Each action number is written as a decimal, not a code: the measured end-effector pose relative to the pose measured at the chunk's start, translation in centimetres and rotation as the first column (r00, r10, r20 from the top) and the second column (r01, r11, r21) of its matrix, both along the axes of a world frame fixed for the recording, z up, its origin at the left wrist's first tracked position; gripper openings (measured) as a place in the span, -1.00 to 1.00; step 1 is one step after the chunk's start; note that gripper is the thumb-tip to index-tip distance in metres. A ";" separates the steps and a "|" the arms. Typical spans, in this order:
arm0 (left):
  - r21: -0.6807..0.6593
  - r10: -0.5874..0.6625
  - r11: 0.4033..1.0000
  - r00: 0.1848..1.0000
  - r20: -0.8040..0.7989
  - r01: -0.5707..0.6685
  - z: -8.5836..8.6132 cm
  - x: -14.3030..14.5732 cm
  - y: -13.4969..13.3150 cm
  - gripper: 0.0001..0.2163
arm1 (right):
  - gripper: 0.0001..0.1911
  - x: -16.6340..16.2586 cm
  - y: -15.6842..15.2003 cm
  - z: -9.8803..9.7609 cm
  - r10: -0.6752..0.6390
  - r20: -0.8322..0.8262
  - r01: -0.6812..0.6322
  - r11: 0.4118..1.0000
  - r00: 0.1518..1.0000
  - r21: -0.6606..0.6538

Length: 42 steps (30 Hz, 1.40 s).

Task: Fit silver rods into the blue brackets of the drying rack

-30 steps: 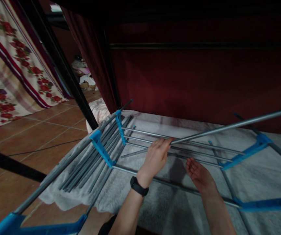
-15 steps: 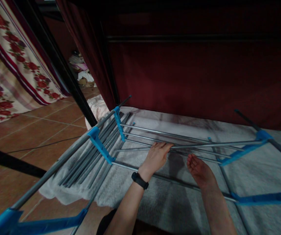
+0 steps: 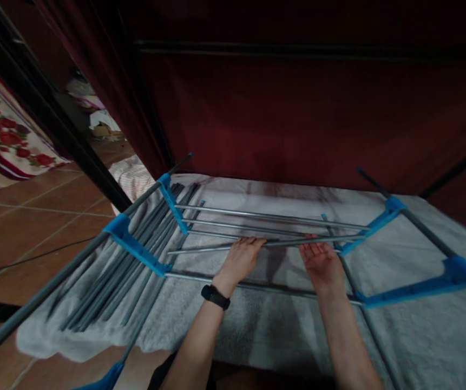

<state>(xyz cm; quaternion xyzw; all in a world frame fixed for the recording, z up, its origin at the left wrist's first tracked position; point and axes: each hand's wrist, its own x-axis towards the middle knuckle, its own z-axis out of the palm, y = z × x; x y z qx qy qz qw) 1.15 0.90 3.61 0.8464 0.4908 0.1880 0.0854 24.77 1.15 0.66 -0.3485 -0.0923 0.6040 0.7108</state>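
Observation:
A loose grey metal rod point(image 3: 285, 242) lies slantwise across the middle of a rack frame with blue plastic brackets point(image 3: 139, 246) and grey tubes. My left hand point(image 3: 241, 260), with a black band on the wrist, is closed over this rod from above. Palm up, my right hand point(image 3: 322, 265) has its fingers stretched out beneath the rod's right part; the rod crosses over the fingers. Behind the rod, several thin crossbars point(image 3: 273, 216) join the left bracket to the right bracket point(image 3: 376, 225). A nearer crossbar point(image 3: 281, 291) runs below both wrists.
Several grey tubes point(image 3: 131, 260) lie bundled on the pale blanket point(image 3: 431, 336) at the left. A dark red curtain point(image 3: 297, 119) hangs behind. A black post point(image 3: 70, 130) stands at the left above the tiled floor point(image 3: 54, 227), where a dark cable point(image 3: 33, 254) runs.
My right hand has risen to the rod, its fingers opening out beneath it. The rod's right end has moved from the right bracket's top towards its lower part. The view has shifted right.

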 end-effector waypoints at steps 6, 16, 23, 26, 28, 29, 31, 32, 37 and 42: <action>-0.038 -0.020 0.999 0.999 -0.037 0.018 -0.9 -0.1 0.5 -0.61 | -0.70 2.0 0.2 1.1 -0.201 -0.001 0.200 0.977 0.980 0.069; -0.168 0.030 0.985 1.000 -0.006 -0.030 -1.2 -1.3 1.4 -0.70 | -0.93 5.0 0.4 0.9 -0.386 0.033 0.381 0.919 0.922 0.098; -0.193 0.085 0.978 0.996 0.013 -0.081 -1.7 -4.1 2.1 -0.87 | -0.84 7.2 0.1 1.3 -0.423 -0.084 0.422 0.906 0.902 -0.029; -0.238 0.074 0.969 0.997 0.026 -0.065 -1.8 -5.0 2.3 -0.85 | -0.83 7.4 0.0 1.6 -0.412 -0.124 0.406 0.911 0.903 -0.069; -0.262 0.069 0.963 0.997 0.038 -0.057 -1.8 -5.4 2.4 -0.82 | -0.85 7.5 0.0 1.7 -0.411 -0.132 0.403 0.912 0.902 -0.081; -0.272 0.068 0.961 0.997 0.043 -0.054 -1.8 -5.5 2.3 -0.80 | -0.86 7.5 0.0 1.7 -0.411 -0.131 0.403 0.911 0.902 -0.085; -0.291 0.066 0.956 0.997 0.051 -0.049 -1.8 -5.5 2.3 -0.76 | -0.87 7.6 0.1 1.6 -0.405 -0.128 0.396 0.914 0.905 -0.092; -0.301 0.064 0.952 0.997 0.052 -0.046 -1.8 -5.5 2.3 -0.74 | -0.86 7.6 0.1 1.5 -0.403 -0.126 0.393 0.915 0.907 -0.096; -0.365 0.062 0.930 0.997 0.053 -0.038 -2.2 -6.0 2.3 -0.74 | -0.86 8.1 0.3 0.7 -0.376 -0.090 0.369 0.925 0.922 -0.088; -0.375 0.121 0.919 0.992 -0.036 -0.125 -2.8 -8.2 2.4 -0.80 | -0.85 9.0 0.0 0.5 -0.393 -0.116 0.381 0.918 0.912 -0.109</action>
